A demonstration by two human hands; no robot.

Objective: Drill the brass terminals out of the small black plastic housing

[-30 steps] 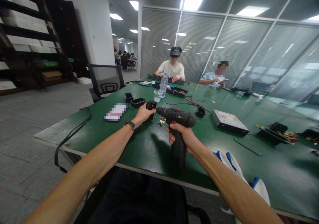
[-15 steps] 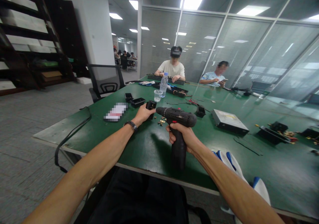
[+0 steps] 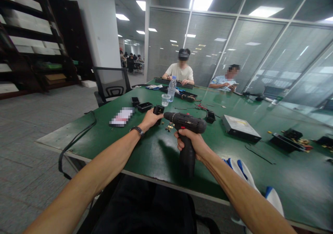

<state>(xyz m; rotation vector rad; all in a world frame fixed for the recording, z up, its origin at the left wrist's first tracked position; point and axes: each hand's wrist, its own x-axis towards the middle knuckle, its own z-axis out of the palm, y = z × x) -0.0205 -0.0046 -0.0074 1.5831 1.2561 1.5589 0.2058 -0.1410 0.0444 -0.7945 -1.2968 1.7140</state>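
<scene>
My right hand (image 3: pixel 189 140) is wrapped round the grip of a black power drill (image 3: pixel 191 122), which points left, its base low over the green table (image 3: pixel 145 157). With my left hand (image 3: pixel 150 119) I hold a small black plastic box (image 3: pixel 158 110) upright on the table. The drill's tip is at the box's right side, by my left fingertips; whether it touches cannot be told. Small brass-coloured metal pieces (image 3: pixel 170 126) lie just right of the box. Two similar black boxes, one (image 3: pixel 144 106) nearer and one (image 3: pixel 135 101) farther, rest behind my left hand.
A phone (image 3: pixel 122 117) lies left; a plastic cup (image 3: pixel 165 100) and bottle (image 3: pixel 172 89) stand behind the box. Rightward are a metal drive (image 3: pixel 241 128), a black tray of parts (image 3: pixel 286 142) and white-blue gloves (image 3: pixel 246 173). Two people (image 3: pixel 180 70) (image 3: pixel 225 81) sit across the table.
The whole view has shifted very slightly. Both hands keep their holds, and the drill and box stay in the same place relative to each other.
</scene>
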